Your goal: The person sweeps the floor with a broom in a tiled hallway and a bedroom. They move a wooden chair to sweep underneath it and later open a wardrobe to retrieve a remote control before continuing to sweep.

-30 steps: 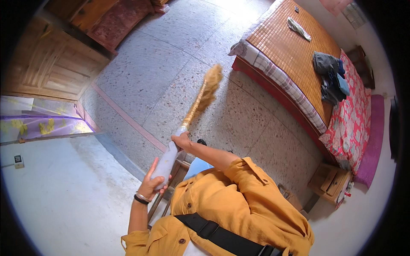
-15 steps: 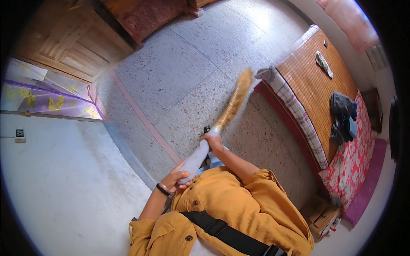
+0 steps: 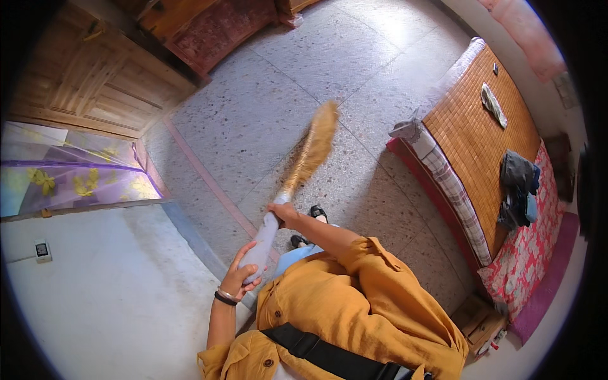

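Note:
A broom (image 3: 315,140) with a straw-coloured brush and a thick pale-grey handle slants across in front of me, its bristle end over the speckled floor. My right hand (image 3: 282,214) is wrapped round the handle just below the bound straw. Near the butt end, my left hand (image 3: 241,271) grips the same handle, fingers curled about it. Whether the bristle tip touches the floor I cannot tell. Both my feet, in black shoes (image 3: 318,214), stand under the handle.
To the right is a bed (image 3: 468,145) with a woven mat, folded dark clothes (image 3: 520,183) and a red floral pillow (image 3: 529,247). A wooden door (image 3: 107,69) and a purple curtain (image 3: 76,168) are at the left, above a white wall (image 3: 114,291). A reddish cabinet (image 3: 221,35) stands far off.
The broom has swung to the left over the floor, both hands moving left with it. More of my shoes shows. The view has shifted slightly.

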`<state>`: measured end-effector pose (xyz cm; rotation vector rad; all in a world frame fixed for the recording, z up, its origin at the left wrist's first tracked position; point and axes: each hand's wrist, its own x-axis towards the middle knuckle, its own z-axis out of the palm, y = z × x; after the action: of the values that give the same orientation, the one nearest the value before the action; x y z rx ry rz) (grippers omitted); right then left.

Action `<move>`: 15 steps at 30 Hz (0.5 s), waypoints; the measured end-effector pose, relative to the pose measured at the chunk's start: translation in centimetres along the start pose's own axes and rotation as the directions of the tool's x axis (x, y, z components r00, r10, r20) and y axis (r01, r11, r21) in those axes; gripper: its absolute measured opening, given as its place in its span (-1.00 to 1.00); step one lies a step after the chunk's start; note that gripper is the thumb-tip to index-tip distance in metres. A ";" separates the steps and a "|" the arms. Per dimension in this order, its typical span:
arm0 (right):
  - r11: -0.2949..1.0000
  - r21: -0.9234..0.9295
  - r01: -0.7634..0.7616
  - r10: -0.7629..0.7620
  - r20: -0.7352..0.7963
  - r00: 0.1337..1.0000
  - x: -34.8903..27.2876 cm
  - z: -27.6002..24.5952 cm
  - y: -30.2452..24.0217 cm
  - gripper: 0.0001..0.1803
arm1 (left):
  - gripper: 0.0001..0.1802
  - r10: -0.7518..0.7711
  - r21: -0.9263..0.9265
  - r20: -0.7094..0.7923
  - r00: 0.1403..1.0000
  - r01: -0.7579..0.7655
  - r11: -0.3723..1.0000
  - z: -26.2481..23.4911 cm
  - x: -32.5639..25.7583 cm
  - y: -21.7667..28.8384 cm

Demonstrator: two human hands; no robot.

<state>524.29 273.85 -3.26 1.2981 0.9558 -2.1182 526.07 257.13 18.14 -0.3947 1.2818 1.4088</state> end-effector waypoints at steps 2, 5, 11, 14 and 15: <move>0.999 -0.030 0.033 -0.033 -0.018 0.999 0.7 2.6 -1.0 -0.66 | -0.26 0.019 0.046 -0.028 0.999 -0.018 0.999 0.2 -0.7 0.8; 0.986 -0.067 0.151 -0.148 0.047 0.988 0.5 5.2 -1.8 -0.69 | -0.26 0.010 0.111 -0.037 0.999 -0.006 0.994 -0.6 -1.7 1.5; 0.993 0.092 0.071 -0.082 0.129 0.988 -1.2 8.7 -1.2 -0.54 | -0.25 -0.040 0.131 0.091 0.995 0.028 0.991 -6.7 -5.3 4.9; 0.974 0.226 -0.032 -0.015 0.204 0.979 -1.1 9.5 0.5 -0.53 | -0.24 -0.154 0.167 0.180 0.972 0.124 0.978 -10.3 -5.8 7.5; 0.960 0.280 -0.031 -0.017 0.168 0.986 -1.3 9.7 1.1 -0.54 | -0.25 -0.194 0.184 0.210 0.958 0.157 0.970 -11.5 -5.8 8.4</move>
<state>520.11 265.80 0.57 1.2214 0.5938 -2.3804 515.96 246.53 22.72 -0.2219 1.1373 1.1518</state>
